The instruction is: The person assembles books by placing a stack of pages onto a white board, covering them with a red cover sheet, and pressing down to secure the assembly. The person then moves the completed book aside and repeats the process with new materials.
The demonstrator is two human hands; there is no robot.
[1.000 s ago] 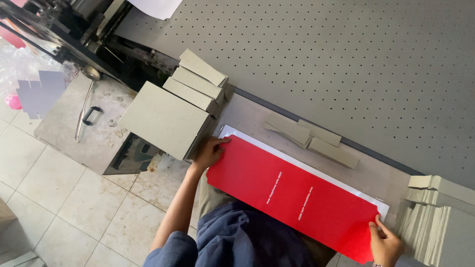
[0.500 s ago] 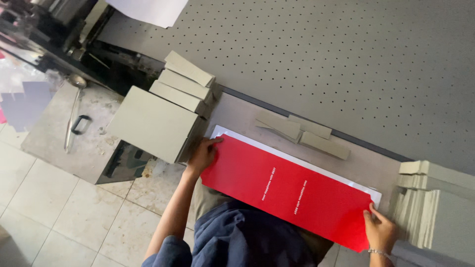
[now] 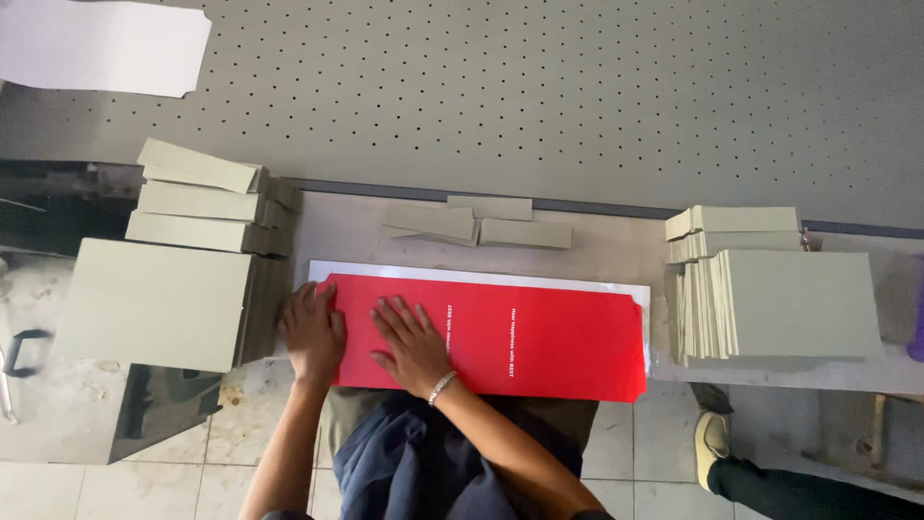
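Both hands flat, fingers spread: left hand [image 3: 311, 332] at red sheet's [image 3: 539, 337] left end, right hand [image 3: 416, 344] just beside it, pressing sheet onto white backing [image 3: 481, 277]; smoothing underway, probably needs even rightward strokes.

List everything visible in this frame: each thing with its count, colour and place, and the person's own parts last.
red sheet: one, red with white print, flat on the table in front of the person
white sheet: one, under the red sheet, its edge showing
grey boards: three loose strips, behind the red sheet
left stacks: grey board, several piles at the left
right stacks: grey board, at the right
perforated panel: grey, behind the table
paper: white, top left
shoe: another person's, on the floor at the lower right
left hand: flat on the red sheet's left end
right hand: flat on the red sheet, bracelet on its wrist
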